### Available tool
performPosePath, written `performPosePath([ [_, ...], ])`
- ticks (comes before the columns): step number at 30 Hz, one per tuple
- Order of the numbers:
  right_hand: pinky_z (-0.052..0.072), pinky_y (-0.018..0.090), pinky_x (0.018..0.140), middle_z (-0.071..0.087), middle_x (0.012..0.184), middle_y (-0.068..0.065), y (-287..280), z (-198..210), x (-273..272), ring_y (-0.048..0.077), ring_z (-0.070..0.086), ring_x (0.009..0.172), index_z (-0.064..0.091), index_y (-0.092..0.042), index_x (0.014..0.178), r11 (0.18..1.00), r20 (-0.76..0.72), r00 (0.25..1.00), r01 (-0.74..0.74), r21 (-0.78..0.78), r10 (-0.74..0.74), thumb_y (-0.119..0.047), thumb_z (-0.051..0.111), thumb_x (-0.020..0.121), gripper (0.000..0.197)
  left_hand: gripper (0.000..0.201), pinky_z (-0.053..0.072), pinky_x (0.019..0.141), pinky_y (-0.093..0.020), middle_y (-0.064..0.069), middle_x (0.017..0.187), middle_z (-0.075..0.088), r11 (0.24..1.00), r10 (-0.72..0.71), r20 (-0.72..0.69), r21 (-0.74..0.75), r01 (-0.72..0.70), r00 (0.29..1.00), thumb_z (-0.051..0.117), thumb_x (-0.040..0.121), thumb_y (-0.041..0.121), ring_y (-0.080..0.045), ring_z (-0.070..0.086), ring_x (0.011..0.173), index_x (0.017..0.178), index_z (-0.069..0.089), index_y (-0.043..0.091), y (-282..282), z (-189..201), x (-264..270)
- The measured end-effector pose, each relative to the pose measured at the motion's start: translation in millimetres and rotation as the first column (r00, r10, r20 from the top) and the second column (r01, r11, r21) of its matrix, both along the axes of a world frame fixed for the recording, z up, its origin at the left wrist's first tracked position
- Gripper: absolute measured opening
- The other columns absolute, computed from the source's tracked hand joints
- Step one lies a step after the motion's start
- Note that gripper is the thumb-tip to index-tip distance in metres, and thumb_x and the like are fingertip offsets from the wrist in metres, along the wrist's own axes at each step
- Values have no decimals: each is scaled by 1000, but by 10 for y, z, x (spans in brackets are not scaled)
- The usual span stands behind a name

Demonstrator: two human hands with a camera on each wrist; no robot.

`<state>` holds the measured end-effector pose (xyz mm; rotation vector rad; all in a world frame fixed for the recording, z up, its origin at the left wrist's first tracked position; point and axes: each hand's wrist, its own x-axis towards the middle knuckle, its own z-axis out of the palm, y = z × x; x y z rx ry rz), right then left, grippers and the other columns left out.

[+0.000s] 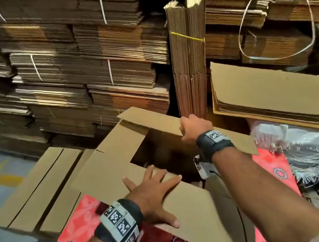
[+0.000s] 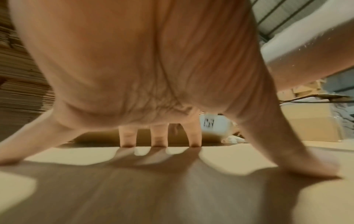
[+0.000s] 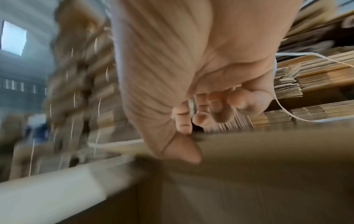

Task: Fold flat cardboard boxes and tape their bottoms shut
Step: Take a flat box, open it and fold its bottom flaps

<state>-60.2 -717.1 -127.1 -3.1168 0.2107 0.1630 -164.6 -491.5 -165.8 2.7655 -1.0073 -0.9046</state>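
Observation:
A brown cardboard box stands open in front of me with its flaps spread outward. My left hand lies flat, fingers spread, and presses on the near flap. The left wrist view shows the left hand with its fingertips touching the flap. My right hand grips the edge of the far flap. In the right wrist view the right hand has its thumb on the near face of that flap and its fingers curled behind. The box's inside is dark.
Flat cartons lie on a red patterned mat at the left. Strapped bundles of flat cardboard wall off the back, with one upright bundle behind the box. At the right are more flat cartons, a plastic sack and a loose white strap.

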Motion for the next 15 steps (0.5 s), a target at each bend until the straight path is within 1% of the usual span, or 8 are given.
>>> performPosePath([
  [2, 56, 44, 84, 54, 106, 1, -191, 296, 122, 26, 62, 95, 56, -24, 108, 998, 128, 991, 17, 53, -23, -35, 70, 88, 27, 114, -5, 94, -92, 13, 165, 4, 999, 40, -5, -4, -40, 999, 72, 66, 79, -24, -16, 153, 150, -3, 61, -21, 3, -3],
  [3, 56, 43, 82, 56, 104, 3, -298, 441, 178, 28, 62, 94, 56, -21, 107, 998, 213, 976, 25, 61, -37, -32, 71, 89, 26, 111, -6, 96, -91, 13, 164, 6, 998, 60, -7, -5, -60, 998, 71, 67, 79, -23, -15, 153, 150, -2, 62, -36, 7, -12],
  [5, 56, 43, 79, 61, 104, 9, -504, 587, 294, 34, 63, 94, 55, -16, 110, 997, 359, 930, 60, 52, -74, -24, 72, 91, 27, 110, -7, 99, -89, 14, 163, 5, 996, 90, -5, -10, -90, 996, 70, 68, 80, -21, -15, 153, 148, -3, 64, -69, 11, -30],
  [7, 55, 44, 76, 63, 108, 13, -659, 551, 382, 38, 65, 94, 53, -12, 115, 993, 432, 895, 98, 61, -115, -22, 70, 93, 30, 109, -9, 100, -87, 16, 163, 3, 993, 115, -15, -14, -115, 993, 70, 68, 80, -19, -16, 153, 147, -3, 67, -88, 28, -34],
  [9, 52, 42, 71, 59, 115, 13, -741, 397, 442, 37, 65, 93, 53, -10, 116, 993, 458, 881, 107, 56, -121, -20, 69, 93, 29, 108, -12, 99, -88, 18, 164, 0, 991, 131, -35, -16, -131, 991, 70, 68, 80, -18, -20, 153, 145, -4, 70, -96, 41, -35],
  [11, 49, 39, 69, 54, 118, 12, -731, 224, 481, 31, 61, 93, 53, -11, 117, 994, 447, 889, 110, 8, -102, -19, 72, 89, 35, 107, -15, 96, -89, 19, 165, -5, 991, 133, -62, -7, -133, 989, 69, 69, 81, -19, -24, 152, 144, -7, 71, -106, 49, -45],
  [13, 51, 42, 77, 50, 123, 10, -642, 90, 474, 29, 55, 105, 49, -14, 123, 993, 405, 909, 117, -16, -101, -27, 75, 85, 47, 106, -16, 94, -89, 18, 166, -8, 992, 123, -72, 10, -122, 990, 67, 71, 81, -21, -25, 152, 144, -9, 70, -121, 64, -59],
  [15, 50, 45, 87, 45, 130, 9, -543, -25, 416, 29, 48, 116, 45, -17, 128, 993, 374, 923, 114, -42, -90, -33, 76, 82, 58, 105, -11, 96, -90, 17, 167, -8, 995, 92, -74, 33, -90, 993, 64, 73, 82, -22, -23, 153, 145, -11, 68, -155, 112, -59],
])
